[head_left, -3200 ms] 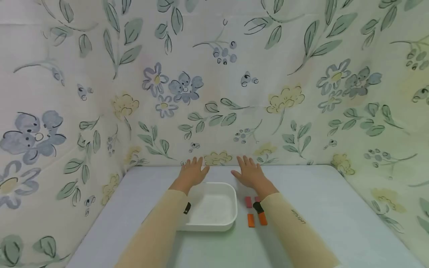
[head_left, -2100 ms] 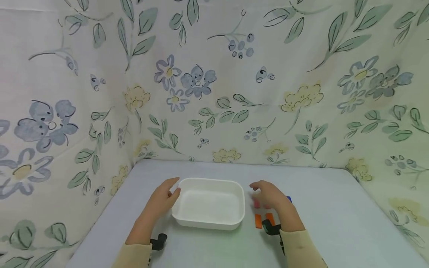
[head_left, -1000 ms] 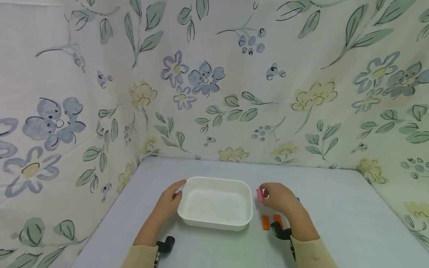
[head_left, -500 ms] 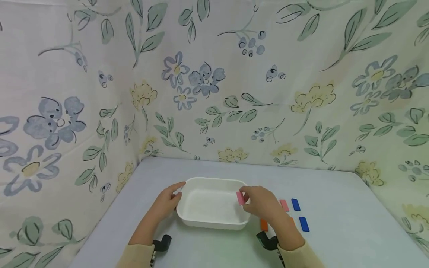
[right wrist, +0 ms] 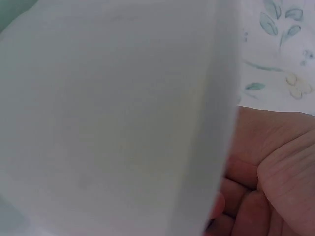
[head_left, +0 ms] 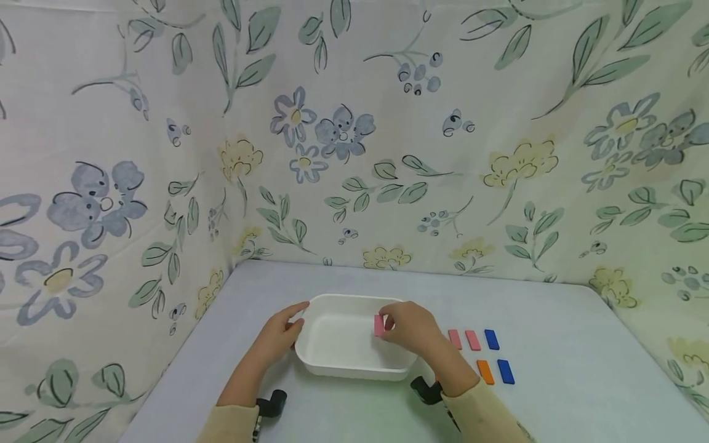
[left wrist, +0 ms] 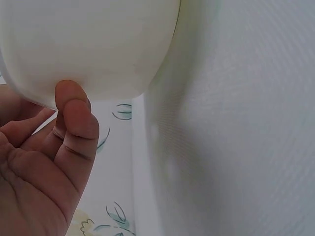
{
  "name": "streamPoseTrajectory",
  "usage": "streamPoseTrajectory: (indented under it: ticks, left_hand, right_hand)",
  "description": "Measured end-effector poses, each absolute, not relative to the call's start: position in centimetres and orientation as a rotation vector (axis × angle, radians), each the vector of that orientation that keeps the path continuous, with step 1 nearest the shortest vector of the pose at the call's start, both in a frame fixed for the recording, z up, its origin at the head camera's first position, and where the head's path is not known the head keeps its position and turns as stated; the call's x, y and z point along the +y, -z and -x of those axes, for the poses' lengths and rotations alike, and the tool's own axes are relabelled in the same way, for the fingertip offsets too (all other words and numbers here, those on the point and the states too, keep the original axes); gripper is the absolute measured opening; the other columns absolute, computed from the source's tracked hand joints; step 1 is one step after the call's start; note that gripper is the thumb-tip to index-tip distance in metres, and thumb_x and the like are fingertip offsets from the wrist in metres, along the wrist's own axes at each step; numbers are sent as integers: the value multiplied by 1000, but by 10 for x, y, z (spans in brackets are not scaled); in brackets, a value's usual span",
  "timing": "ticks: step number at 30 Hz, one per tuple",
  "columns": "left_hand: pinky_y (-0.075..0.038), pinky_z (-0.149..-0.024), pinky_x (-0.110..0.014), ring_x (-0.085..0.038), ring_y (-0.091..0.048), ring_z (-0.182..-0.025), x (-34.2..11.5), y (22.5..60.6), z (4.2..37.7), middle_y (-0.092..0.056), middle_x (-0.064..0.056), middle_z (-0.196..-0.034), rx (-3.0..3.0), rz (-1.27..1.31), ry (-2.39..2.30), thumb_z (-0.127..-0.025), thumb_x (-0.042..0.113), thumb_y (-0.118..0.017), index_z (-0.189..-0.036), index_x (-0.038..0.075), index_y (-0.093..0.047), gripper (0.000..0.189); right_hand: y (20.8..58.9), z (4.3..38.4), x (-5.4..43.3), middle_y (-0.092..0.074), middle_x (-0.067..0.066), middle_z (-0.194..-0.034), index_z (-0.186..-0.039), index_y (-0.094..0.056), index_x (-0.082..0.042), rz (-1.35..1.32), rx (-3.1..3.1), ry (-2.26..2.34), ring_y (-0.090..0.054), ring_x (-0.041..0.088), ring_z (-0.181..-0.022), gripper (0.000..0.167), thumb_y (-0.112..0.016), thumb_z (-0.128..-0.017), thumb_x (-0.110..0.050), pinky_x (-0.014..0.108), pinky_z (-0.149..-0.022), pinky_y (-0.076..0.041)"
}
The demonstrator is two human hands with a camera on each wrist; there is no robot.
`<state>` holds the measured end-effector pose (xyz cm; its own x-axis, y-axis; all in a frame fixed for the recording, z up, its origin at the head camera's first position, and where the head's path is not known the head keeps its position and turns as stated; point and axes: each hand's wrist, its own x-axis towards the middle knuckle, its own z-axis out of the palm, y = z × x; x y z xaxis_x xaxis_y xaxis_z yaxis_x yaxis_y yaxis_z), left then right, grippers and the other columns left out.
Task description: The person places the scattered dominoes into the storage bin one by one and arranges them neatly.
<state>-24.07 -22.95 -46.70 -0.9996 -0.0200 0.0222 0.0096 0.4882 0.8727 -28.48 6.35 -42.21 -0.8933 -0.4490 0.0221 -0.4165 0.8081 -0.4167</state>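
A white rectangular tray (head_left: 343, 344) stands on the table in the head view. My left hand (head_left: 275, 335) holds its left end, index finger and thumb at the rim; in the left wrist view its bent fingers (left wrist: 81, 118) touch the outer wall. My right hand (head_left: 412, 326) reaches over the tray's right side and pinches a small pink rectangular block (head_left: 379, 325) upright between thumb and fingers. In the right wrist view the tray wall (right wrist: 118, 118) hides most of that hand's (right wrist: 270, 167) fingertips.
Right of the tray lie two pink blocks (head_left: 463, 340), an orange block (head_left: 485, 372) and two blue blocks (head_left: 498, 357). Another orange piece (head_left: 437, 376) is mostly hidden behind my right wrist. Floral cloth (head_left: 354, 154) surrounds the table's far and side edges.
Both hands came back from the far edge. The left took hold of the tray's left end. The right picked up a pink block and carried it left over the tray.
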Motion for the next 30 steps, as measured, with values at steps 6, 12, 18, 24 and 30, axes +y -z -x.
streamPoseTrajectory:
  ticks: [6,12,18,24,30]
  left_hand:
    - [-55,-63,-37,-22,-63,-71,-229,467,241,-60,-21,-126,-2679,-1,1578,-102,8,-57,-147,13,-52,46]
    - [-54,-62,-35,-23,-64,-72,-230,468,242,-60,-22,-127,-2669,12,1588,-102,8,-57,-146,12,-52,45]
    - [-54,-62,-35,-20,-63,-71,-232,471,242,-62,-18,-122,-2670,3,1584,-102,9,-57,-146,13,-53,44]
    - [-54,-63,-34,-20,-61,-72,-231,471,242,-61,-18,-124,-2676,-13,1571,-102,9,-57,-145,14,-54,44]
    - [-54,-62,-36,-21,-61,-70,-230,469,241,-61,-20,-120,-2669,7,1586,-102,8,-56,-145,13,-54,43]
  right_hand:
    - [417,285,45,-61,-9,-76,-116,-73,-9,754,2892,643,-54,12,-70,38,-85,-81,-21,31,-65,-47]
    - [417,282,25,-58,-9,-73,-117,-73,-11,788,2894,560,-53,10,-67,36,-83,-84,-23,27,-63,-46]
    - [420,280,4,-57,-9,-72,-112,-74,-13,829,2908,485,-52,9,-67,31,-83,-84,-24,27,-63,-45]
    - [433,287,-13,-58,-8,-76,-114,-74,-14,792,2902,426,-52,11,-72,32,-81,-86,-26,29,-67,-46]
    - [445,293,-25,-63,-6,-83,-106,-75,-15,744,2918,384,-53,15,-77,26,-82,-85,-28,34,-73,-49]
